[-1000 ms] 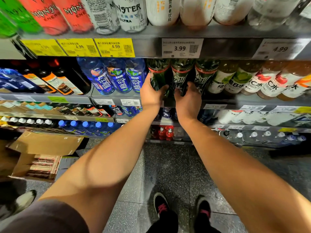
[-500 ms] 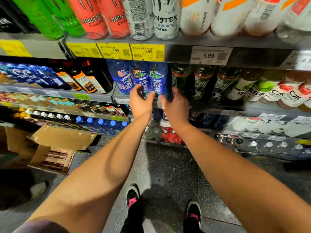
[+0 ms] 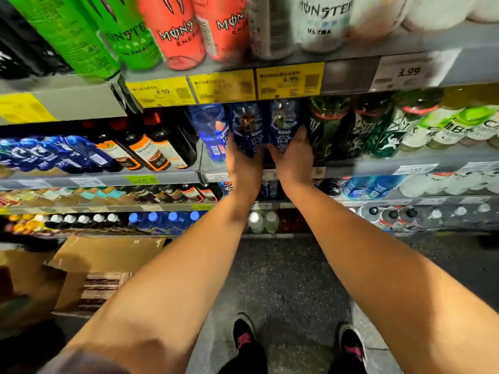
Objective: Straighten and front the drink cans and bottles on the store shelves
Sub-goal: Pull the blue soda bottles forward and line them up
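At the centre of the frame, the left hand (image 3: 243, 163) and right hand (image 3: 293, 157) each wrap a blue bottle (image 3: 247, 128), best turned label-forward and drawn level with the shelf edge (image 3: 378, 164).

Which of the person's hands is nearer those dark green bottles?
Right. The right hand grips a blue bottle directly beside the dark green bottles; the left hand holds the next blue bottle over, farther away.
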